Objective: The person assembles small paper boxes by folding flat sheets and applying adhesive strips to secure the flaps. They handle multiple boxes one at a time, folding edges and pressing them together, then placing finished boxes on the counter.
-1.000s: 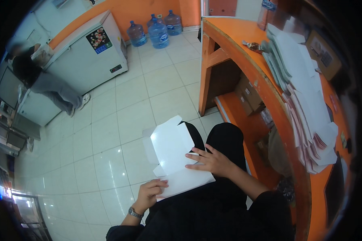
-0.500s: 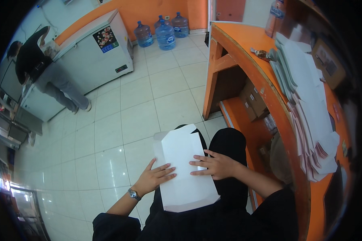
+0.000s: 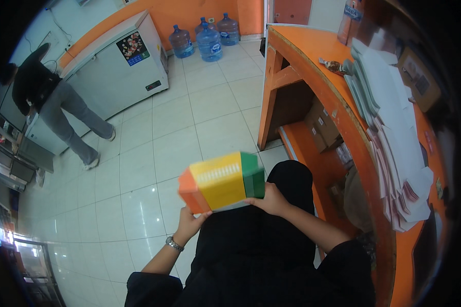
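A folding cardboard box (image 3: 221, 181), printed orange, yellow and green, is held up tilted over my knees, its coloured outside showing. My left hand (image 3: 190, 221), with a watch on the wrist, grips the near corner at the orange end. At the green end, my right hand (image 3: 268, 201) pinches the near edge, thumb on top. The other fingers of both hands are mostly hidden behind the cardboard. Motion blurs the box a little.
On my right curves an orange counter (image 3: 322, 66), bearing a long stack of flat cardboard blanks (image 3: 394, 148) and a bottle (image 3: 350, 23). Cartons (image 3: 322, 128) sit on its shelf. Ahead are several water jugs (image 3: 210, 43) and a chest freezer (image 3: 107, 66); a person (image 3: 56, 97) bends beside it.
The cardboard has been turned from its white inside to its coloured outside and lifted. My hands went from lying flat on it to gripping its near edge. The person by the freezer bent lower.
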{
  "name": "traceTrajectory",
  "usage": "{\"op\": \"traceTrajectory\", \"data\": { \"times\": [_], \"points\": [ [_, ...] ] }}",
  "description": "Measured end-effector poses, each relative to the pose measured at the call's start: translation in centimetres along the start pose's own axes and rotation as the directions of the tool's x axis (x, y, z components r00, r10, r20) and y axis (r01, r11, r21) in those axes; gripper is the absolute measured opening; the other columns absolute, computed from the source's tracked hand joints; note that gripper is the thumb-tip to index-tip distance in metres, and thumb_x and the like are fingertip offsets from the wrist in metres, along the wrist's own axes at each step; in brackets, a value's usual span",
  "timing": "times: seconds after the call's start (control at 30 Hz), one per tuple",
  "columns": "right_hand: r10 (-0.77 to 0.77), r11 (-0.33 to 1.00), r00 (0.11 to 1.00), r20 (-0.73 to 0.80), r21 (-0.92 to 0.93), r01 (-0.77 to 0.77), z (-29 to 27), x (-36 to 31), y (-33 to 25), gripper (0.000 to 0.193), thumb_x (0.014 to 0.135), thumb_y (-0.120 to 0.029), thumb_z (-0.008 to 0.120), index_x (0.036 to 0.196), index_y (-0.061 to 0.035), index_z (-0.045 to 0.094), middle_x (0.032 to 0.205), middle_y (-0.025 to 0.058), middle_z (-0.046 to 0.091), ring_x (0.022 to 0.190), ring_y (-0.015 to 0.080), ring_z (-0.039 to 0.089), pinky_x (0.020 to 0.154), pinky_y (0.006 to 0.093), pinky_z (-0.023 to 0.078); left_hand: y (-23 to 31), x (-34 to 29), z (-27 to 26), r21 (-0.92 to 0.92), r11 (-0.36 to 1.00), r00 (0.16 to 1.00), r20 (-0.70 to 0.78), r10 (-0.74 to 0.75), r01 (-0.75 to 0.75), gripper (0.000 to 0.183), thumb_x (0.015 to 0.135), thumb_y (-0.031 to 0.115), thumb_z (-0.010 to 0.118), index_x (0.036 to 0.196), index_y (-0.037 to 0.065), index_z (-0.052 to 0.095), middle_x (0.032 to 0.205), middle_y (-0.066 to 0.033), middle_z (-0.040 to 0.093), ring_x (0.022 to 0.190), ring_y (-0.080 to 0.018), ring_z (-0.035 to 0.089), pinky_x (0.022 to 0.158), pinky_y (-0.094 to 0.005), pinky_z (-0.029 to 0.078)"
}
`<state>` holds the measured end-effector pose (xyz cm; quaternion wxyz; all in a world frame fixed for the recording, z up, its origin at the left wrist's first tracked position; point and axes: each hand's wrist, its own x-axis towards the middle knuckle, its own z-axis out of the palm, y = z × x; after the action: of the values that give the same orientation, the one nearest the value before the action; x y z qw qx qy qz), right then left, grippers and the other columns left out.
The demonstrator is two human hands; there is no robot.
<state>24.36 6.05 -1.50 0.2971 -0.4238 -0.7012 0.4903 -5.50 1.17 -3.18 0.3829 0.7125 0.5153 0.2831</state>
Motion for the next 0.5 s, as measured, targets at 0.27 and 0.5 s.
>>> {"op": "traceTrajectory", "data": {
  "times": [0.27,0.5],
  "points": [
    [0.256,0.915,0.94,-0.225,-0.259,-0.311,1.7,2.7,-2.3,0.057,0.078,-0.022,0.075,0.12,0.0044,0.046,0.103,0.024,0.064,0.095,0.0344,0.066,0.081,0.0383,0.052,5.1,2.5,2.4,0.255,0.945,0.847,-0.53,-0.039,0.204,0.087,0.074,0.022,0.076,0.145,0.007,0.028,0.146,-0.0244,0.026,0.136,-0.0361,0.031,0.102,-0.0517,0.035],
    [0.008,0.809,0.96,-0.281,-0.562,-0.171,1.9,1.5,-1.6,0.059,0.078,-0.028,0.075,0.12,0.0025,0.046,0.103,0.0209,0.062,0.091,0.0316,0.064,0.075,0.0398,0.052,6.2,6.4,6.7,0.65,0.758,0.941,-0.287,0.178,0.055,0.055,0.089,0.023,0.056,0.141,0.012,0.04,0.151,-0.0168,0.027,0.141,-0.0371,0.021,0.107,-0.0645,0.015]
  ]
}}
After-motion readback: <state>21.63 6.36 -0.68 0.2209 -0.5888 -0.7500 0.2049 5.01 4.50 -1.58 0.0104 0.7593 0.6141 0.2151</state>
